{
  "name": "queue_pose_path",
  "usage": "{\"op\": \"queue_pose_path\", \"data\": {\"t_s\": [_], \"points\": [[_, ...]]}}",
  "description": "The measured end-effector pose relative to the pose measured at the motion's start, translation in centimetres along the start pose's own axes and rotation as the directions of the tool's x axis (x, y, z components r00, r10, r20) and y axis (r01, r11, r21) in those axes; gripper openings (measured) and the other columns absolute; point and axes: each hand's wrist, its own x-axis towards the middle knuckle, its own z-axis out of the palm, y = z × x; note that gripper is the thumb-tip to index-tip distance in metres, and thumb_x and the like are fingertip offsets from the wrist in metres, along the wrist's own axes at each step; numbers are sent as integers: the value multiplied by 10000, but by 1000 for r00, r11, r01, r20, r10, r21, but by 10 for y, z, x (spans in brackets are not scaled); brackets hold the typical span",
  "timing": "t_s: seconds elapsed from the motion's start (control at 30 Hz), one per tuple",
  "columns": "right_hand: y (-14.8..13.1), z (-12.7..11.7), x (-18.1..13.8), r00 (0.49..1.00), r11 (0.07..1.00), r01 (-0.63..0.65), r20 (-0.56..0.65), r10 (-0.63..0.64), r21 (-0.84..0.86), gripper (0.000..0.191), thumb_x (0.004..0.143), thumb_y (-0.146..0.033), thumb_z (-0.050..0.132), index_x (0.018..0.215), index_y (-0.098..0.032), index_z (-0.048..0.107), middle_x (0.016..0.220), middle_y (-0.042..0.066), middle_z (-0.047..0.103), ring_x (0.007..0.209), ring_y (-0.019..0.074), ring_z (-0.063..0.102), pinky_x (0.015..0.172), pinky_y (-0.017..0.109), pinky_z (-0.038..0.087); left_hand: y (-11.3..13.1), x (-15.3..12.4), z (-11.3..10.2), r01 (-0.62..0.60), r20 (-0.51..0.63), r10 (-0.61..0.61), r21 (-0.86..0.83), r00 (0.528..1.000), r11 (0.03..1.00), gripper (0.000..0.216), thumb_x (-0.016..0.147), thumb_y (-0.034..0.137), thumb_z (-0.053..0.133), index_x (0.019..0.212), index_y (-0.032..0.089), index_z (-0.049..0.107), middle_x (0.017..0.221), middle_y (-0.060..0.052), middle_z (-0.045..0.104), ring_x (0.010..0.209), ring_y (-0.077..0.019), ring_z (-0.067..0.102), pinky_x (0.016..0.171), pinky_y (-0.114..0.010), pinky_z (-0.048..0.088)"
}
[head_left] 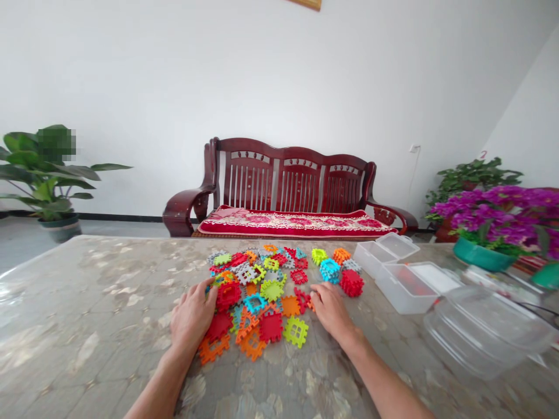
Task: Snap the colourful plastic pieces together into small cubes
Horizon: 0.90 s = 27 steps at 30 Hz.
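Note:
A loose pile of plastic interlocking building tiles (271, 290) in red, orange, green, blue and grey lies on the table between my hands. My left hand (192, 311) rests against the pile's left edge, thumb beside a red tile (228, 295). Its fingers are loosely apart, and their tips are partly hidden among the tiles. On the right edge, my right hand (328, 307) touches down beside a red tile (302, 299) and a bit of orange, with no tile visibly gripped. Beyond it stand sorted stacks: green (319, 256), orange (341, 255), blue (329, 270), grey (351, 265) and red (351, 283).
Clear plastic boxes with open lids (404, 291) stand right of the stacks. A larger transparent container (489, 331) lies nearer me. Purple flowers in a teal pot (483, 253) stand at the far right. A wooden bench (297, 180) is behind the patterned table (109, 326).

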Motion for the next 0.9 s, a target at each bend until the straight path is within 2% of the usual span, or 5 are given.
{"op": "queue_pose_path", "data": {"t_s": [0.17,0.37,0.5,0.67,0.9], "points": [[-11,7,3,999,986,38,-14,-37,161,302,851,-174,445,1049,-196,671,1038,79,654,1017,208,590,921,328,451,0,0,0,5,2,-5,18,1000,1000,494,911,447,278,1257,255,574,1264,-106,609,1164,-310,538,952,-462,404],[-7,4,1,999,983,-5,-34,12,186,305,810,-219,510,1072,-203,666,1043,75,652,999,214,607,904,334,477,2,0,0,11,-2,-11,33,1000,999,495,913,440,267,1253,257,577,1283,-91,601,1158,-302,544,946,-456,416],[-5,11,2,999,965,37,3,-39,260,345,760,-170,539,1082,-203,657,1088,79,639,1035,217,595,919,351,486,2,0,0,6,-10,-5,34,1000,999,479,908,435,286,1244,265,583,1259,-91,615,1146,-297,550,946,-441,416],[-7,17,6,997,945,70,-37,-61,319,372,783,-152,502,1126,-202,640,1188,87,605,1110,208,568,991,379,451,2,-1,0,1,-11,-1,23,1000,1000,481,910,422,290,1254,244,576,1268,-110,605,1148,-313,544,946,-452,410],[-23,2,0,956,922,277,24,-294,270,481,714,-128,577,1175,-248,634,1214,59,624,1161,223,519,1043,440,382,5,-4,-3,3,-20,-2,18,1000,1000,473,913,403,299,1255,233,578,1267,-109,607,1152,-303,541,951,-448,407]]}}
